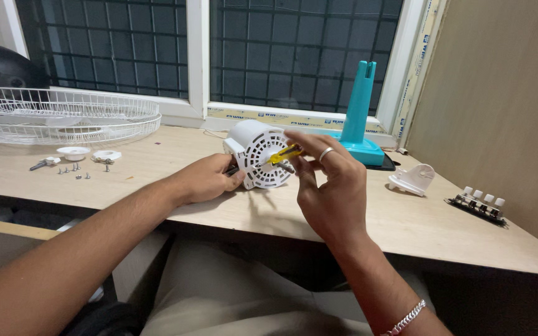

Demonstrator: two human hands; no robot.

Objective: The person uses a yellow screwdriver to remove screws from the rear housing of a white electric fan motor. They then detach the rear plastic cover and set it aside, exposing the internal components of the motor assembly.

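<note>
A white round fan motor housing [255, 151] lies on its side on the wooden table [406, 227]. My left hand [205, 179] grips the housing's near left side and steadies it. My right hand [331, 186], with a ring on one finger, pinches a small yellow-handled screwdriver [284, 154] between thumb and fingertips. The screwdriver's tip rests against the slotted face of the housing. A metal shaft pokes out of that face, just under the screwdriver.
A white wire fan guard [63, 115] lies at the back left, with loose screws [73, 169] and small white caps [88, 153] before it. A teal fan stand [359, 118] is by the window. At right sit a white bracket [413, 179] and a push-button switch strip [482, 204].
</note>
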